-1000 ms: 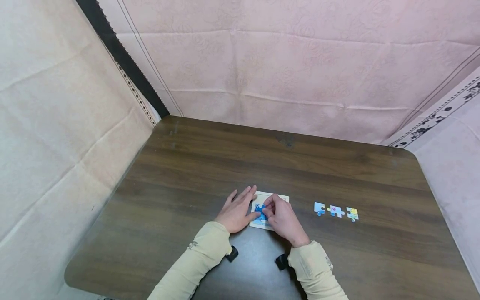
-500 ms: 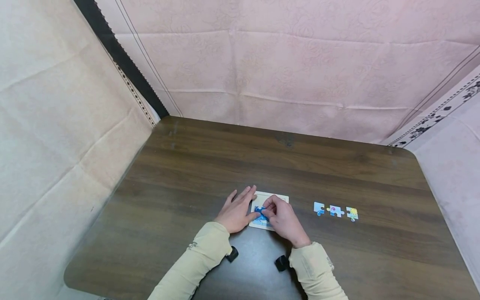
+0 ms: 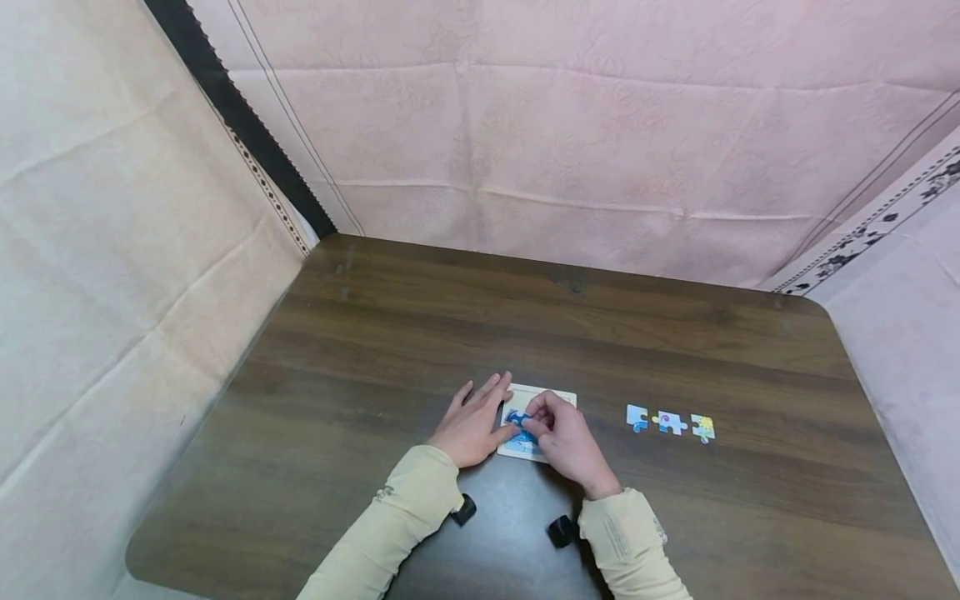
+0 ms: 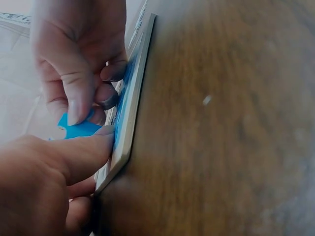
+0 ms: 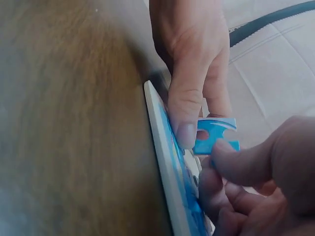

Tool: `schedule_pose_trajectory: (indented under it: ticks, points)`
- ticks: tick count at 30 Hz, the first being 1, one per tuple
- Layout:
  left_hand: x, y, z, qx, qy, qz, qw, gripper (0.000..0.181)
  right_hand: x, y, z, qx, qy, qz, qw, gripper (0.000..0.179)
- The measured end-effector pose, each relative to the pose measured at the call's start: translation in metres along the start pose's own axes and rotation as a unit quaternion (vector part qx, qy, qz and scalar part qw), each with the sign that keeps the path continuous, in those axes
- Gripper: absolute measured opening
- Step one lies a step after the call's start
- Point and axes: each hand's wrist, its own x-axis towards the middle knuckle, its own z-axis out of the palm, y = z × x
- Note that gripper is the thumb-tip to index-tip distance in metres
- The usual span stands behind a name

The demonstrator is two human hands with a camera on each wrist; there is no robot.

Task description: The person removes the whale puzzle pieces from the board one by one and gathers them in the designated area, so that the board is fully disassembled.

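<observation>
Thin blue jigsaw piece [image 5: 215, 129]: tilted over cream-rimmed square puzzle tray [image 4: 132, 118] | right hand [image 3: 568, 446], tray's four o'clock: fingers pinching piece | left hand [image 3: 465, 433], nine o'clock: fingers straight, slightly spread | probably light, stiff; hold flat faces, spare tabs

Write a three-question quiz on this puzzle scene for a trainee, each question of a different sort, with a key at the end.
1. Count: how many loose multicoloured jigsaw pieces lie in a row on the brown wooden table?
2. True or false: that row lies to the left of the square puzzle board with the pale rim, as the head camera sees it.
3. Fill in: the person's ____ hand pinches the bright blue jigsaw piece.

Key:
1. Three.
2. False; the row lies to the right of it.
3. Right (the bare right hand).
</observation>
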Motion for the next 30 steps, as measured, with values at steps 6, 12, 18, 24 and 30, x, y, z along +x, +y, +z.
schedule_pose_trajectory:
  ticks: [6, 12, 18, 24, 30]
  points:
    - [-0.002, -0.001, 0.000, -0.009, 0.008, 0.012, 0.9999, 0.083, -0.006, 0.005, 0.000, 0.047, 0.029, -0.030, 0.9980, 0.006]
    - [-0.003, -0.002, 0.001, -0.014, 0.007, 0.005, 0.9999, 0.084, -0.012, 0.009, -0.006, 0.069, 0.073, -0.045, 0.9939, 0.008]
    - [-0.003, 0.000, -0.001, -0.012, 0.008, 0.002, 0.9999, 0.086, -0.021, 0.010, -0.021, 0.066, 0.102, -0.043, 0.9917, 0.012]
    - [-0.003, 0.000, -0.001, -0.011, 0.011, 0.005, 0.9999, 0.085, -0.036, 0.017, -0.044, 0.039, 0.132, -0.011, 0.9904, 0.012]
    - [-0.003, -0.003, 0.001, -0.011, 0.014, 0.015, 0.9997, 0.083, -0.052, 0.029, -0.073, -0.029, 0.168, 0.020, 0.9852, 0.015]
